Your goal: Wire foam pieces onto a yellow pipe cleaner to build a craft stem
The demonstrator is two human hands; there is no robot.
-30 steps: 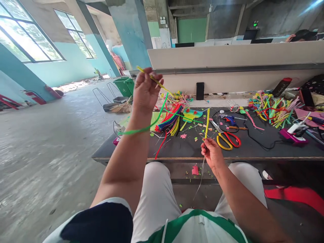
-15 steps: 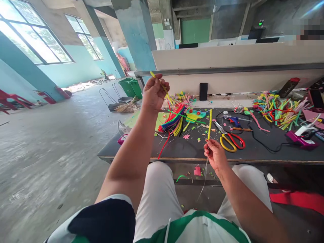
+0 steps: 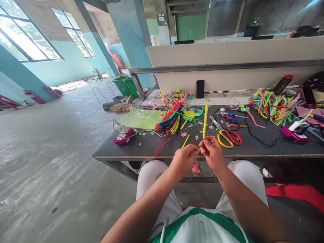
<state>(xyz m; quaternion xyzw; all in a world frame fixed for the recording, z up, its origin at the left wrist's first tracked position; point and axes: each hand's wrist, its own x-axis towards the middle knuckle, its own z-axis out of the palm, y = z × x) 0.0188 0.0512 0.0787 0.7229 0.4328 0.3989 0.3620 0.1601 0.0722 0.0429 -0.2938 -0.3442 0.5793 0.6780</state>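
My right hand (image 3: 214,153) pinches the lower end of an upright yellow fuzzy stem (image 3: 205,119), apparently wrapped in pipe cleaner, above the table's front edge. Close beside it, my left hand (image 3: 182,161) is closed on a yellow pipe cleaner (image 3: 185,141). One end of that pipe cleaner sticks up past the knuckles, and the other meets the base of the stem at the right fingertips. Just right of my hands lie scissors (image 3: 229,139) with one yellow and one red handle. Beyond the left hand rests a bundle of coloured pipe cleaners (image 3: 174,116).
On the dark table (image 3: 152,148) are a glue gun (image 3: 231,118), a phone (image 3: 200,89) against the panel, and a pile of colourful pipe cleaner pieces (image 3: 275,106). Purple power strips (image 3: 123,136) with cables sit at both sides. Paper scraps are scattered about.
My left hand has come down from high on the left to beside my right hand, bringing the yellow pipe cleaner to the stem's base. The right hand still holds the stem.
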